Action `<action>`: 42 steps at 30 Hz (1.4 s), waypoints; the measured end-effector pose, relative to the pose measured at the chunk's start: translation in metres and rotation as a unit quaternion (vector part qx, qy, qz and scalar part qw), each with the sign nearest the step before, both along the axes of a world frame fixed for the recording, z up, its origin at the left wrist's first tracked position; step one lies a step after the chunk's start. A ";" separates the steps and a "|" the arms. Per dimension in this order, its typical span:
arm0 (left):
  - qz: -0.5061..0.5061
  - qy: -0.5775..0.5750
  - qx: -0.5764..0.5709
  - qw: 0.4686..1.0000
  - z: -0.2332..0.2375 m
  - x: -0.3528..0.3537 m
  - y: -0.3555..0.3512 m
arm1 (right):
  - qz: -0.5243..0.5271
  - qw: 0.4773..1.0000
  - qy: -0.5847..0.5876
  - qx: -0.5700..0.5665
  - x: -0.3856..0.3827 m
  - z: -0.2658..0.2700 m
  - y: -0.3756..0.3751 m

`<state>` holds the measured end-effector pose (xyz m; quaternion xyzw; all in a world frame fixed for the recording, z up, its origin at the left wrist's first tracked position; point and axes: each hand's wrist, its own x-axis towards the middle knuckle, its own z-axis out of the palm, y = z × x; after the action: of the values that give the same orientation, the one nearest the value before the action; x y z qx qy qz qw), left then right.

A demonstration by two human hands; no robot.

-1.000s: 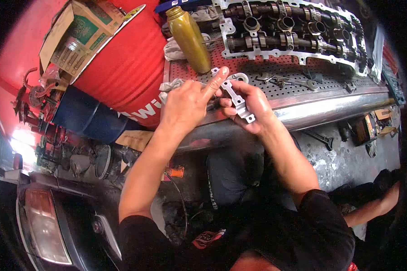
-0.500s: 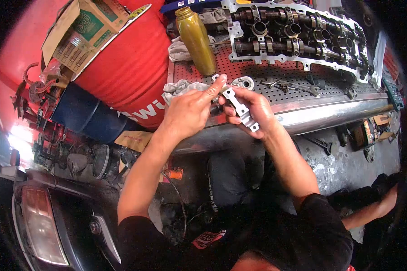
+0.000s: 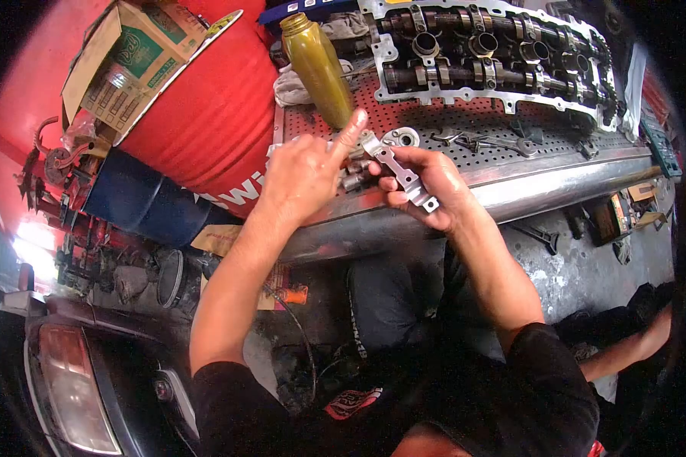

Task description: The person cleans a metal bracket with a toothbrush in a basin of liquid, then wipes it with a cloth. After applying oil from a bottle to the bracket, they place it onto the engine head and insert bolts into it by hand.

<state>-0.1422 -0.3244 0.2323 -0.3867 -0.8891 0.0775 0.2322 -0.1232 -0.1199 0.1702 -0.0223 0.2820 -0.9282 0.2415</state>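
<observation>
My right hand (image 3: 448, 189) grips a silvery metal camshaft bearing cap (image 3: 397, 169) with bolt holes, held at a slant above the bench's front edge. Its thumb lies along the upper side and its fingers curl beneath. Close by on the left, my left hand (image 3: 303, 179) holds one digit stretched toward the upper right, the other fingers bent; I see nothing in it. Just beyond the hands, a ratchet head (image 3: 401, 138) lies on the perforated bench top (image 3: 465, 161). A bottle of yellow-green liquid (image 3: 317, 72) stands behind the left hand.
A cylinder head with camshafts (image 3: 484, 57) fills the back right of the bench. Wrenches (image 3: 503, 145) lie before it. A red drum (image 3: 206, 99) bearing a cardboard box (image 3: 122, 61) stands left. A car's headlight (image 3: 72, 381) is lower left; another person's arm (image 3: 625, 352) shows lower right.
My left hand has lifted off the bearing cap and shifted slightly left. The cap stays in my right hand, a little turned. The whole view has shifted slightly.
</observation>
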 end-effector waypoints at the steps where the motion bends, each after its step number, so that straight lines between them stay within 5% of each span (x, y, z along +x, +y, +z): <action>1: 0.018 0.031 0.007 0.999 0.002 -0.001 0.001 | -0.002 1.000 0.007 0.008 0.001 -0.001 0.001; 5: -0.031 -0.053 0.121 0.991 -0.005 0.006 0.004 | -0.012 0.999 0.035 0.021 0.003 -0.001 0.002; 9: 0.032 0.003 0.205 0.978 0.023 -0.004 0.002 | -0.003 0.998 0.060 -0.029 -0.004 -0.005 0.000; 10: 0.154 -0.108 0.251 0.950 0.045 -0.007 0.006 | 0.006 0.997 0.062 -0.048 -0.006 -0.007 -0.002; 16: 0.041 0.226 0.133 0.964 0.103 -0.123 0.001 | -0.012 0.999 0.035 -0.026 -0.001 -0.008 -0.011; 18: 0.086 -0.045 0.104 0.990 0.128 -0.150 0.007 | -0.004 0.999 0.036 -0.041 -0.001 -0.010 -0.009; 20: 0.173 -0.286 0.126 0.934 0.149 -0.130 0.022 | -0.015 0.999 0.032 -0.037 -0.001 -0.011 -0.007; 21: 0.248 -0.310 0.089 0.913 0.156 -0.135 0.025 | -0.021 0.999 0.029 -0.035 -0.001 -0.012 -0.006; 23: 0.239 -0.319 0.102 0.911 0.153 -0.128 0.018 | -0.029 0.998 0.036 -0.040 0.000 -0.010 -0.002; 26: 0.125 -0.266 0.130 0.947 0.124 -0.105 -0.004 | -0.035 0.996 0.060 -0.050 -0.004 -0.007 0.002; 31: 0.229 -0.052 0.279 0.931 0.043 -0.038 -0.011 | -0.018 0.995 0.085 -0.054 -0.006 -0.006 -0.002; 34: 0.112 0.109 0.337 0.928 0.004 -0.048 -0.024 | -0.023 0.997 0.076 -0.022 -0.002 -0.006 -0.005; 42: 0.035 0.200 0.375 0.904 -0.012 -0.065 -0.016 | -0.028 0.997 0.066 -0.024 0.000 -0.013 -0.011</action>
<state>-0.2071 -0.3403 0.2199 -0.2163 -0.8001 -0.1778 0.5305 -0.1228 -0.1308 0.1568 -0.0813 0.2757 -0.9376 0.1957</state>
